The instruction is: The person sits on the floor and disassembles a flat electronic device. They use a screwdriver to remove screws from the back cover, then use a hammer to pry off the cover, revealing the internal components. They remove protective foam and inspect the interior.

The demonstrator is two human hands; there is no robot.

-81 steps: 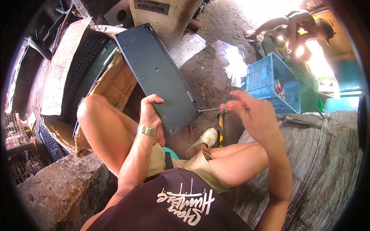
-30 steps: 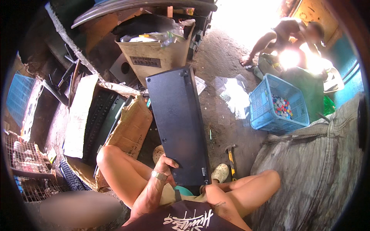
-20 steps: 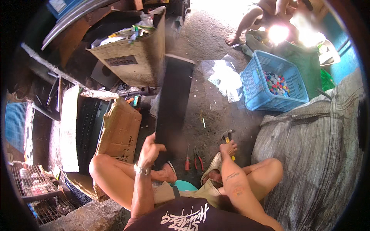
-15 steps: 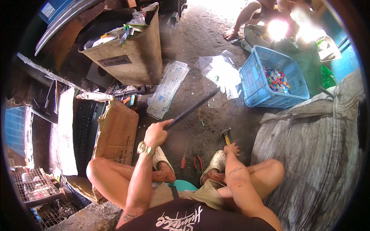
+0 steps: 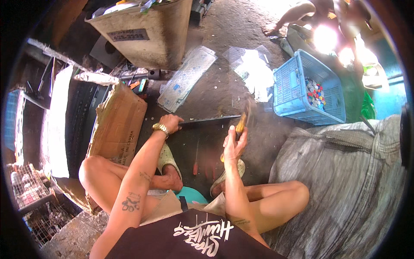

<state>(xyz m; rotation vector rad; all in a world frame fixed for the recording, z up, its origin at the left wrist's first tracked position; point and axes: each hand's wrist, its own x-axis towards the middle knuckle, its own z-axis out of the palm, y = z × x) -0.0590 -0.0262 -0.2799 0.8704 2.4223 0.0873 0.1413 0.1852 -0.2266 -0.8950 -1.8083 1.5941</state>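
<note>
My left hand (image 5: 170, 123) is closed on one end of a long, thin dark bar (image 5: 207, 121), which lies low over the floor and points right. In my right hand (image 5: 234, 146) is a hammer (image 5: 244, 124) with a yellow handle, raised upright by the bar's far end. Motion blurs the hammer's head. Between my feet lie a red-handled screwdriver (image 5: 195, 167) and a blurred pair of red-handled pliers (image 5: 210, 171). A whitish flat panel (image 5: 187, 80) rests on the floor beyond my left hand.
A blue crate (image 5: 286, 82) with colourful bottle caps (image 5: 315, 94) stands ahead right, past white and clear sheets (image 5: 254, 73). A grey woven sack (image 5: 327, 185) fills the right. Left are a cardboard box (image 5: 118, 123) and a tall bin (image 5: 142, 49). Another person's leg (image 5: 293, 18) shows far right.
My right hand has lifted the hammer off the floor area and brought it up to the bar. The bar has swung from slanting away to nearly level across my view.
</note>
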